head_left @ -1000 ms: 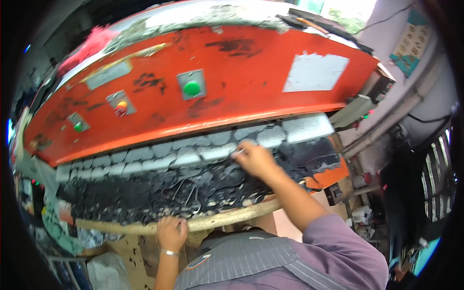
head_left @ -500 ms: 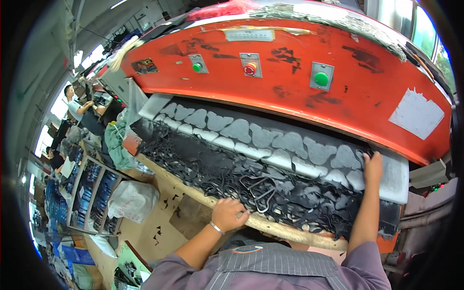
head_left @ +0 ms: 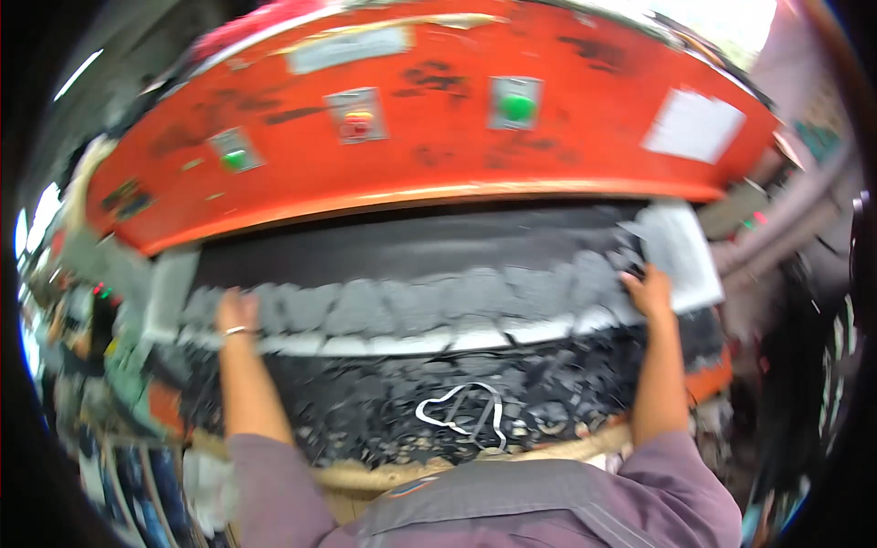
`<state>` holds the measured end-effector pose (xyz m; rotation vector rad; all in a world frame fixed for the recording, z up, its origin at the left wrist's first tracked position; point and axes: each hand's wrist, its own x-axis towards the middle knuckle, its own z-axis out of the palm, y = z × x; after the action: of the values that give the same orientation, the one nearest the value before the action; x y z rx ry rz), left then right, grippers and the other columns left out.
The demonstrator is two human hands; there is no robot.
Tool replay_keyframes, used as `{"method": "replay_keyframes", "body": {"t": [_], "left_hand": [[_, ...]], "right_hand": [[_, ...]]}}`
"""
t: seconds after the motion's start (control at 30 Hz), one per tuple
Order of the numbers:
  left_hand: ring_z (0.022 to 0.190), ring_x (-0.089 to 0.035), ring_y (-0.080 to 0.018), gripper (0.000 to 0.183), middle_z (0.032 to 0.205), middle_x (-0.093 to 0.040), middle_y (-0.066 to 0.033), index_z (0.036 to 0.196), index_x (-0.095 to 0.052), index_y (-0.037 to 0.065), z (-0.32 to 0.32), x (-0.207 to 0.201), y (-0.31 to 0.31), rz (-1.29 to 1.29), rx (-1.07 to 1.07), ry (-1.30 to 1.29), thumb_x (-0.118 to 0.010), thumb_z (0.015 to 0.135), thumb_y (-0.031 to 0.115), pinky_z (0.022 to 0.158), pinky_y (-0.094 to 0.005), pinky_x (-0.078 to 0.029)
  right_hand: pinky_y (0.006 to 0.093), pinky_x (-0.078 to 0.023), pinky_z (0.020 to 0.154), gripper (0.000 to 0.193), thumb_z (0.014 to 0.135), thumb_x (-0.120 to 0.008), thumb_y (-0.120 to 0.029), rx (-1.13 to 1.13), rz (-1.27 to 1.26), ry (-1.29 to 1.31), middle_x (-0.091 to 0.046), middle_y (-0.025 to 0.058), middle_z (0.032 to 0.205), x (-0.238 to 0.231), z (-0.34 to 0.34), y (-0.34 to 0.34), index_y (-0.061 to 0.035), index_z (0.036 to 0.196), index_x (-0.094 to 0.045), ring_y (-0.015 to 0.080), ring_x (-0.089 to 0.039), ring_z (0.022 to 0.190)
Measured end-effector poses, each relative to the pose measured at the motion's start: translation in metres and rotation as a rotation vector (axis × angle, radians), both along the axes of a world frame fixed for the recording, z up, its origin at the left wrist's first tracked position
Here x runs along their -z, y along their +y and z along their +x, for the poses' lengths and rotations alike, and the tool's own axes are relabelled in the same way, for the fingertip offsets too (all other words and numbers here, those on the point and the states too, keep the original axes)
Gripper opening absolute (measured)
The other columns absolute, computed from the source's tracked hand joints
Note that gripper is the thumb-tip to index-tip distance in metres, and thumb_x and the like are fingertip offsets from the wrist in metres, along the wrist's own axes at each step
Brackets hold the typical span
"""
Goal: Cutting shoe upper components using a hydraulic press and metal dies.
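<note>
Two bare hands attend the black sheet [head_left: 411, 242] on the white board [head_left: 690, 260]: left hand [head_left: 237, 312] near its left end, right hand [head_left: 650, 292] near its right; blur keeps me from telling either grip. Rounded grey patches [head_left: 361, 308] fill the near strip; the farther stretch appears uncut. Metal cutting die [head_left: 499, 422] lies on black scraps [head_left: 356, 406].

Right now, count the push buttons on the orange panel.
3, in a row on the orange panel: the left green button, the red button between, and the right green button. None looks covered.
</note>
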<state>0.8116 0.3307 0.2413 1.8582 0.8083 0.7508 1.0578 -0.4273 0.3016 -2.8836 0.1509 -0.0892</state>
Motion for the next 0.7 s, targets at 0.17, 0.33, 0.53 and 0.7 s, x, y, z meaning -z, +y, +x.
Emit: {"method": "replay_keyframes", "body": {"t": [0.17, 0.33, 0.53, 0.7], "left_hand": [[0.060, -0.053, -0.0154, 0.029, 0.076, -0.058, -0.0069, 0.088, -0.052, 0.005, 0.066, -0.012, 0.064, -0.853, -0.146, -0.025, -0.064, 0.089, 0.032, 0.047, -0.0276, -0.040], [0.039, -0.043, -0.0135, 0.035, 0.058, -0.053, -0.0033, 0.072, -0.049, 0.007, 0.077, -0.020, 0.049, -0.136, -0.008, 0.510, -0.057, 0.093, 0.034, 0.035, -0.0301, -0.032], [0.034, -0.046, -0.0161, 0.041, 0.051, -0.052, -0.0070, 0.068, -0.048, 0.002, 0.047, -0.018, 0.024, 0.127, 0.000, 0.569, -0.054, 0.095, 0.033, 0.030, -0.0313, -0.031], [0.031, -0.045, -0.0168, 0.045, 0.048, -0.050, -0.0079, 0.066, -0.048, 0.000, 0.013, -0.012, -0.001, 0.212, 0.023, 0.562, -0.052, 0.095, 0.034, 0.029, -0.0315, -0.032]], "right_hand": [[0.0489, -0.048, 0.084, 0.059, 0.078, -0.068, -0.052, 0.143, -0.036, 0.008, -0.055, 0.0231, 0.112, 0.016, -0.012, 0.042, -0.0057, 0.112, -0.057, 0.0411, -0.056, 0.105], [0.0446, -0.048, 0.085, 0.059, 0.081, -0.063, -0.055, 0.115, -0.049, -0.013, -0.060, 0.0189, 0.113, 0.020, -0.017, 0.009, -0.0031, 0.108, -0.057, 0.0371, -0.059, 0.102], [0.0434, -0.046, 0.088, 0.061, 0.082, -0.061, -0.056, 0.129, -0.058, 0.040, -0.060, 0.0183, 0.114, 0.020, -0.042, -0.033, -0.0038, 0.113, -0.057, 0.0353, -0.057, 0.108], [0.0435, -0.046, 0.089, 0.057, 0.082, -0.062, -0.053, 0.150, 0.024, -0.030, -0.061, 0.0174, 0.112, 0.023, -0.059, -0.055, -0.0037, 0.110, -0.059, 0.0353, -0.057, 0.107]]}}
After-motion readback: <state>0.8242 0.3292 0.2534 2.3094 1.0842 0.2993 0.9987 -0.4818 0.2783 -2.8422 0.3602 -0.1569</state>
